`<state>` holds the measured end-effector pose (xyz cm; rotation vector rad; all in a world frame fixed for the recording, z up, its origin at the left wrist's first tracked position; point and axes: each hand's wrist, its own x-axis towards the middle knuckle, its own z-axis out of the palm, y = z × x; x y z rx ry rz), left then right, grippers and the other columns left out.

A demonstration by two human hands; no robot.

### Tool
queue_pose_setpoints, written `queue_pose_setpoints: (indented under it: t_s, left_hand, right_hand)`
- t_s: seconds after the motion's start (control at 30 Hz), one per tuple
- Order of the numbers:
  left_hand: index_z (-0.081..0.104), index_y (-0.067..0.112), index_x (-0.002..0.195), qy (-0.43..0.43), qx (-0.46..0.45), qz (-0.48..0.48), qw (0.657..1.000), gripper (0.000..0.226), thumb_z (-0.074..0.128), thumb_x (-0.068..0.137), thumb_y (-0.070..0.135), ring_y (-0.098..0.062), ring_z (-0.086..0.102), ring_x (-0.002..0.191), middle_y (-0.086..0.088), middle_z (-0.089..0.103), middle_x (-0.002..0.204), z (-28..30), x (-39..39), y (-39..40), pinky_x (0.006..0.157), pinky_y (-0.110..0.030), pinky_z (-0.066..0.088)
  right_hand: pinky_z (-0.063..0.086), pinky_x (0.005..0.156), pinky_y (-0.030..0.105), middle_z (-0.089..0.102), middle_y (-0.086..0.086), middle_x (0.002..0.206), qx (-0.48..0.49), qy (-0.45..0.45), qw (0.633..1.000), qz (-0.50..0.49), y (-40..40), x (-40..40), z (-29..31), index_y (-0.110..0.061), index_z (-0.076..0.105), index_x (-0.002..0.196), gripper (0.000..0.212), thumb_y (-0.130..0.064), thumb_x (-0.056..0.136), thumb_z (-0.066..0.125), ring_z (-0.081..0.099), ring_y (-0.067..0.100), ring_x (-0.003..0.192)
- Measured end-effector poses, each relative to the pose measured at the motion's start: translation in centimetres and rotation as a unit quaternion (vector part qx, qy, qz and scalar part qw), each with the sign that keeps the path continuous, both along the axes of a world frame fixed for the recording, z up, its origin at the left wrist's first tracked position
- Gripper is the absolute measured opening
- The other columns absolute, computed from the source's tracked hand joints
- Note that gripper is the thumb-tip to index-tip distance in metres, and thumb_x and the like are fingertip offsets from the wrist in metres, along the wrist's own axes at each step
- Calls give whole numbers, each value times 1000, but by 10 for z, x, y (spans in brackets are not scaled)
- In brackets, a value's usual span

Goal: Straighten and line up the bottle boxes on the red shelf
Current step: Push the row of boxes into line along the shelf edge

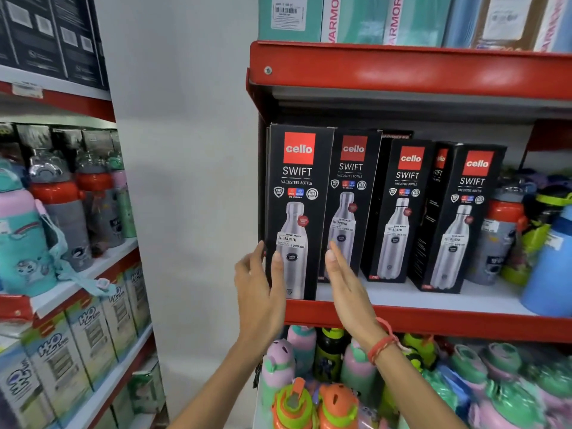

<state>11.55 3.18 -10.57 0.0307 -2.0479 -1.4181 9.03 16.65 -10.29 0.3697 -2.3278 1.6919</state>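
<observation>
Several black Cello Swift bottle boxes stand on the red shelf (433, 320). The leftmost box (297, 193) is upright at the shelf's front left corner. My left hand (260, 283) wraps its lower left edge, thumb on the front face and fingers on the side. My right hand (346, 283) is flat with fingers apart, just right of that box, in front of the second box (349, 193). The third box (399, 209) sits further back. The fourth box (461, 218) is turned at an angle, showing its side panel.
Loose bottles (507, 230) crowd the shelf's right end. Teal boxes (356, 17) fill the shelf above, and coloured kids' bottles (309, 382) pack the one below. A second rack (77, 274) of bottles and boxes stands at left, beyond a white wall.
</observation>
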Motion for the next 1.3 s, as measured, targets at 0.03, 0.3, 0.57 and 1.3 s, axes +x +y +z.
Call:
queue_pose_setpoints:
  t_s: [0.03, 0.3, 0.57, 1.3]
  left_hand:
    - [41, 25, 136, 55, -21, 27, 998, 45, 33, 97, 45, -13, 42, 128, 3, 43, 131, 1, 0, 8, 105, -23, 31]
    - [-1, 24, 151, -48, -32, -183, 981, 70, 25, 93, 56, -4, -2, 146, 6, 0, 161, -8, -33, 110, 114, -22, 2]
    - [-7, 20, 151, -121, 115, -113, 980, 94, 12, 75, 73, -18, 6, 149, -2, 2, 162, 7, -63, 128, 118, -35, 8]
    - [21, 22, 148, -164, 187, -122, 961, 126, 5, 48, 96, 0, 22, 123, 2, 26, 156, -2, -6, 114, 106, -33, 18]
  right_hand:
    - [19, 117, 32, 31, -16, 153, -16, 11, 999, -26, 7, -6, -2, -38, 26, 146, 55, -55, 94, 27, 26, 8, 142]
    - [20, 118, 36, 31, -1, 156, -64, -39, 995, -65, 60, -55, -15, -22, 30, 147, 66, -58, 92, 29, 28, 16, 142]
    - [10, 121, 39, 13, -10, 160, -75, -114, 990, 20, 71, -73, -7, -30, 14, 150, 80, -72, 82, 23, 13, 10, 146]
    - [22, 118, 47, 34, -3, 154, -77, -156, 985, 15, 106, -22, -26, -39, 33, 143, 99, -95, 60, 29, 33, 18, 141]
